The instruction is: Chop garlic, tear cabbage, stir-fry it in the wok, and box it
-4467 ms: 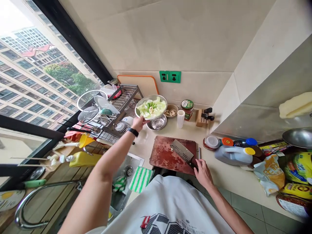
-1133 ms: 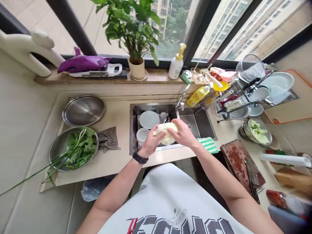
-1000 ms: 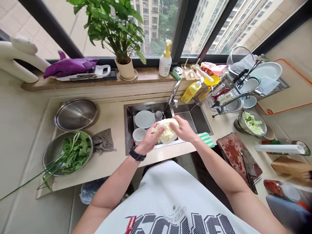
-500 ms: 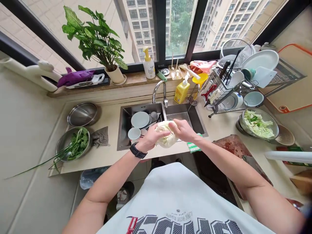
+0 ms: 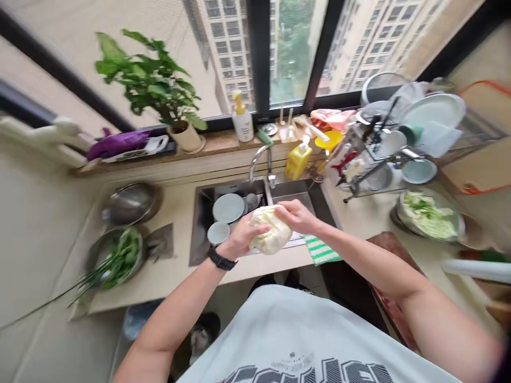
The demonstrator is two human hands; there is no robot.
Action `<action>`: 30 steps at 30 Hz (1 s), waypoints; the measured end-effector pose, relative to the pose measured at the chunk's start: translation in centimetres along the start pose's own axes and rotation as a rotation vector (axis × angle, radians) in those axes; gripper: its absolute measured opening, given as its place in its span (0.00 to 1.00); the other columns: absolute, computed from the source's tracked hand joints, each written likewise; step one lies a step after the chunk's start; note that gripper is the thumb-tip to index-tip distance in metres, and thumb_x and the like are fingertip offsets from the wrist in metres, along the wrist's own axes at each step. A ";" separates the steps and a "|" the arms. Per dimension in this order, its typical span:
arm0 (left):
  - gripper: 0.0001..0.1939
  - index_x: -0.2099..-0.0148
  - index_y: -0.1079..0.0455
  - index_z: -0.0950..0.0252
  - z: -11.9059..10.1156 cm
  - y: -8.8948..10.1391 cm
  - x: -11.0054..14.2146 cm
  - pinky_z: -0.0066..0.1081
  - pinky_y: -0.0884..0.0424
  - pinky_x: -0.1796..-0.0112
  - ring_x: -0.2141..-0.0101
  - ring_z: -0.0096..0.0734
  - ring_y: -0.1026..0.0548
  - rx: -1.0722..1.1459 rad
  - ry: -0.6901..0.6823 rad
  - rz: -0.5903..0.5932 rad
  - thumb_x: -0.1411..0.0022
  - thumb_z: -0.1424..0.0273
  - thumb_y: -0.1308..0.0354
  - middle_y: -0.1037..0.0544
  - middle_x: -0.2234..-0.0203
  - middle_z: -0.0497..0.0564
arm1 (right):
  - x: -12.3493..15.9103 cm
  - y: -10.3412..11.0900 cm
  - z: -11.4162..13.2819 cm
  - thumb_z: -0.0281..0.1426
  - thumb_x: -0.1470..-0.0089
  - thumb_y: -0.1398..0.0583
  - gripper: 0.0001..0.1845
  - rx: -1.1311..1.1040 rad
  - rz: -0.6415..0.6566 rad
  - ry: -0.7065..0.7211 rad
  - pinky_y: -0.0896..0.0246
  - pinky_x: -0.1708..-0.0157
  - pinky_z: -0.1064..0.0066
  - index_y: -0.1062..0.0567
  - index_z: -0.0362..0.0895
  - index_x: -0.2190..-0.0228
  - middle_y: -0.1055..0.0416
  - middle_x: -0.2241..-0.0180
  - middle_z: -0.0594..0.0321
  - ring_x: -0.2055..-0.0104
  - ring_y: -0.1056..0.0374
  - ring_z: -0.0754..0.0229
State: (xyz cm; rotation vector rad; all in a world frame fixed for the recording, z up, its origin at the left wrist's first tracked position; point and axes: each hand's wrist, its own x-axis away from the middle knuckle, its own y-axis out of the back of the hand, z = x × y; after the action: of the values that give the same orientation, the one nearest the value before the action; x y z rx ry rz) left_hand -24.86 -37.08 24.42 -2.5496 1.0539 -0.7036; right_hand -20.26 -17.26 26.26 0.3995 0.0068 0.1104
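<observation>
A pale, round head of cabbage [image 5: 271, 234] is held in front of my body, above the near edge of the sink [image 5: 193, 223]. My left hand [image 5: 241, 234] cups it from the left with the thumb across its front. My right hand [image 5: 296, 216] grips its upper right side, fingers closed at the leaves. Behind the cabbage, the left basin holds a plate [image 5: 229, 207] and a bowl [image 5: 218, 232]. The faucet [image 5: 260, 159] rises between the two basins. Parts of the fingers are hidden behind the cabbage.
At left stand a bowl of greens [image 5: 123, 266] and a metal bowl [image 5: 130, 205]. A green-striped cloth [image 5: 321, 250] hangs at the counter edge. At right are a bowl of cut cabbage [image 5: 429, 215], a cutting board [image 5: 393, 250] and a dish rack [image 5: 373, 175]. Soap bottles [image 5: 298, 159] stand behind.
The cabbage has turned in my hands and now shows a smoother side. Both hands stay on it. The whole view has shifted a little and blurred at the edges.
</observation>
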 end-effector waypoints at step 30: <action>0.24 0.55 0.24 0.65 17.8 -46.7 -33.5 0.40 0.27 0.55 0.57 0.50 0.22 -0.994 -0.329 0.138 0.57 0.71 0.25 0.19 0.64 0.56 | 26.5 38.5 -23.5 0.39 0.37 0.45 0.24 0.417 -1.126 -0.661 0.47 0.67 0.68 0.24 0.41 0.79 0.25 0.75 0.53 0.70 0.34 0.58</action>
State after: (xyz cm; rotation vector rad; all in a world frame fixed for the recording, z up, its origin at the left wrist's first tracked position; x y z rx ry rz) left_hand -8.75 20.67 19.10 -3.1200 1.7176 0.4088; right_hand 1.32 29.92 19.99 0.7809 -0.3985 -1.1529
